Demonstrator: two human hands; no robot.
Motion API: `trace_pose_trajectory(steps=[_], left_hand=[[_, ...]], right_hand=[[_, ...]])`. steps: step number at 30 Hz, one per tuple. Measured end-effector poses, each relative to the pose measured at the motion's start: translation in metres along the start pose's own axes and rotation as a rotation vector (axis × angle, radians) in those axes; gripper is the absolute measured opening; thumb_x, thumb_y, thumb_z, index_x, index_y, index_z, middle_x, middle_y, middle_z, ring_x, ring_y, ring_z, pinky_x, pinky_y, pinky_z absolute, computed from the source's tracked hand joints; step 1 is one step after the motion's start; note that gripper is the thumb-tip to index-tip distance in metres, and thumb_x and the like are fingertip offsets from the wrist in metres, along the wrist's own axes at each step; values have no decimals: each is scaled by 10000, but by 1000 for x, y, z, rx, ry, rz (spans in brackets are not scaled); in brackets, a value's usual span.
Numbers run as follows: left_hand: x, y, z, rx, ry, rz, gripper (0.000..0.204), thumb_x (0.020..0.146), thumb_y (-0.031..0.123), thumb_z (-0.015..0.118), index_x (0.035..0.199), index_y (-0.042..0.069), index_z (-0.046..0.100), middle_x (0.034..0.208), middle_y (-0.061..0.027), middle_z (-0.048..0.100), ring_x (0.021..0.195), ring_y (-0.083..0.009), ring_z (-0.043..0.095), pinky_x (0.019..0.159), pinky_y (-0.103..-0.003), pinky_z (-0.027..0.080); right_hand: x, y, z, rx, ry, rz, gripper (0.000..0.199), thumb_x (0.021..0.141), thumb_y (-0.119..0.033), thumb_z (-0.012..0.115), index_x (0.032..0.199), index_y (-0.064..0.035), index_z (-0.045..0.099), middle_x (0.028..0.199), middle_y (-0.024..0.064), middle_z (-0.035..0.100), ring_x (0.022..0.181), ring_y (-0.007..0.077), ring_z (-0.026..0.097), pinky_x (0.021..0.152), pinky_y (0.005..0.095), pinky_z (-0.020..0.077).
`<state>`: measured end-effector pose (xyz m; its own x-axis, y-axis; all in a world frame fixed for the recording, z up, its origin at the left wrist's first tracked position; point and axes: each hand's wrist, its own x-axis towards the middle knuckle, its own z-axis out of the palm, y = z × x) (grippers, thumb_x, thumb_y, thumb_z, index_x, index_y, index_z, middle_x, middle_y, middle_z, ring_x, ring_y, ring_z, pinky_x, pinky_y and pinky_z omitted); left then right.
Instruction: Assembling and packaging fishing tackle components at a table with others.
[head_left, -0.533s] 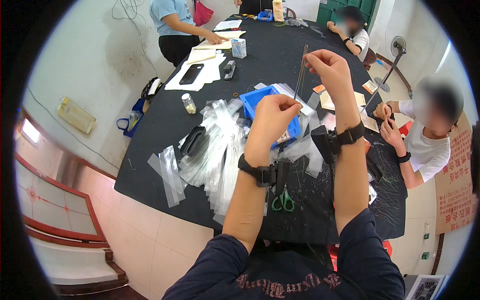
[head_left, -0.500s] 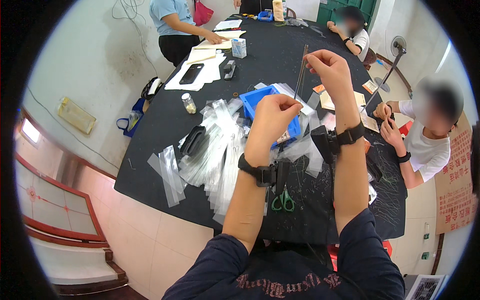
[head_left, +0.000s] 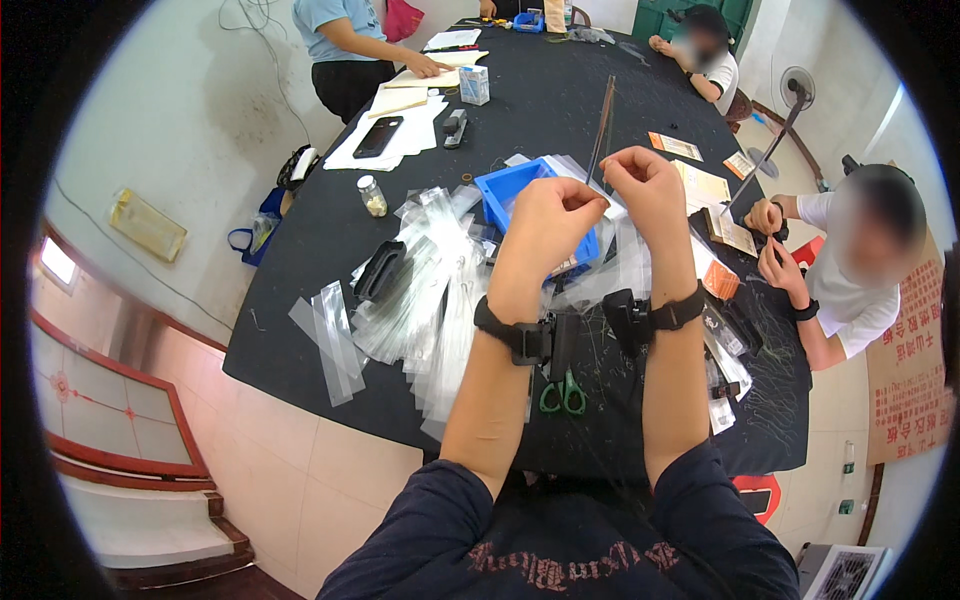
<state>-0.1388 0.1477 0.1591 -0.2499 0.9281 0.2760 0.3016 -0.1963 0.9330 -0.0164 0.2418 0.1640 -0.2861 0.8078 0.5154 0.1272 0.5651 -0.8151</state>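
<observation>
My left hand (head_left: 548,225) is closed in a pinch over the blue bin (head_left: 490,190). From its fingers rises a small bundle of long, thin, dark wire-like strands (head_left: 604,120), tilted slightly right. My right hand (head_left: 648,190) is beside it, thumb and forefinger pressed together close to the strands. Whatever lies between those right fingertips is too fine to make out. Under my left wrist, a pair of green-handled scissors (head_left: 563,398) lies on the black-covered table. A heap of long clear plastic sleeves (head_left: 430,300) spreads to the left of my left forearm.
A small lidded jar (head_left: 372,196), a stapler (head_left: 455,128), a phone (head_left: 379,137) on papers and a small box (head_left: 474,85) stand or lie farther left. Orange-and-white packets (head_left: 720,280) lie right of my right arm. Other people work along the far and right sides.
My right hand has come down from the upper part of the strands to beside my left fingertips. My left hand has stayed nearly in place, the strands still upright in it.
</observation>
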Motion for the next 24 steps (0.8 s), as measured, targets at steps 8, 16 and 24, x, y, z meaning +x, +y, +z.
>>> trace_pose_trajectory(steps=[8, 16, 24], left_hand=[[0, -6, -1, 18, -35, -7, 235, 813, 173, 694, 886, -50, 688, 782, -57, 675, 693, -83, 574, 622, -243, 449], [-2, -2, 1, 24, -28, -29, 219, 815, 170, 687, 873, -41, 683, 772, -49, 670, 689, -87, 570, 621, -247, 444], [2, -8, 2, 18, -4, -46, 199, 813, 157, 668, 863, -36, 680, 772, -48, 661, 690, -96, 572, 625, -247, 440]], right_hand=[[-20, 9, 5, 124, -6, 83, 189, 799, -167, 640, 812, 20, 665, 709, 29, 634, 646, 85, 581, 600, 221, 458], [-35, 18, -2, 544, -32, 253, 129, 844, -138, 603, 859, -19, 651, 709, -20, 577, 626, 65, 503, 590, 192, 398], [-36, 24, 3, 987, -205, 316, 113, 880, -175, 543, 836, -73, 564, 673, -32, 493, 607, 69, 449, 586, 198, 371]])
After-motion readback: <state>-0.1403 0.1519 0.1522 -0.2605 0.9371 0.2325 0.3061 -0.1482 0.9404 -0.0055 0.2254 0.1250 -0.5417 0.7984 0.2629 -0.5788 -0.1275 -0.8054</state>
